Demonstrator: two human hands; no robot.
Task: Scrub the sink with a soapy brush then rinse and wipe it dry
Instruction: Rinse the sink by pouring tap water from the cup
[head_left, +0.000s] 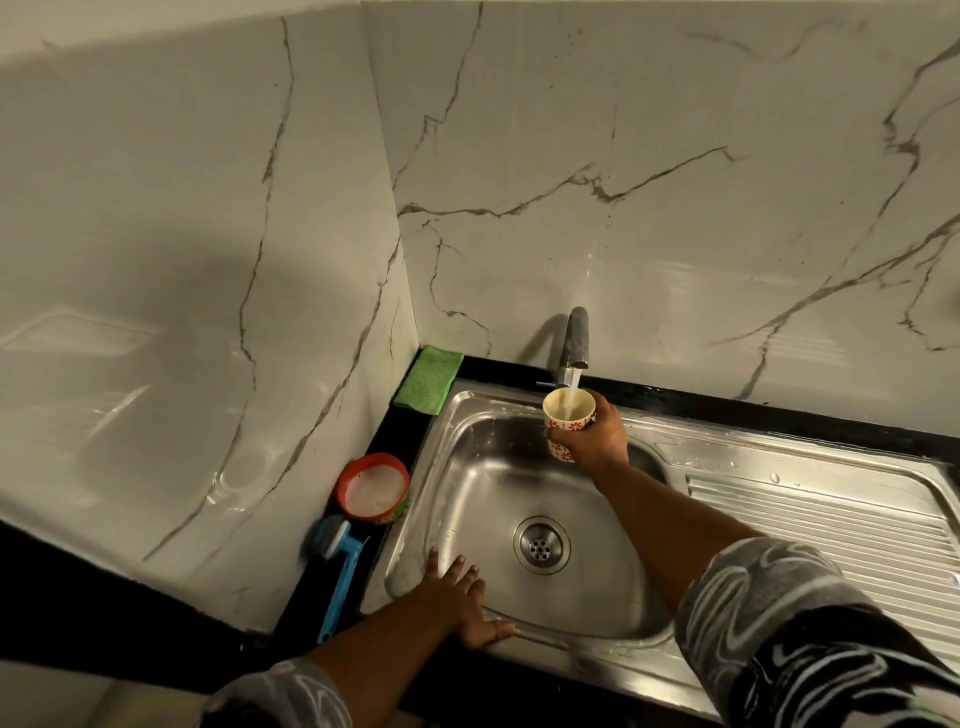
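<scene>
Right grip (592, 434) holding cup (569, 413) under running tap (575, 340), left grip (460, 605) on sink (467, 467) rim

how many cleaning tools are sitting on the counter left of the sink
2. A blue-handled brush lies on the black counter strip left of the sink, near the front. A green cloth lies at the back corner. Between them stands a red soap tub, not counted.

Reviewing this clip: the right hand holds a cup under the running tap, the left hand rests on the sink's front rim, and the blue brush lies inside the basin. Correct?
Not quite. The head view shows the brush lying on the black counter left of the sink, beside the red bowl, not in the basin. The rest holds: the right hand holds the cup under the running tap, and the left hand rests on the front rim.
</scene>
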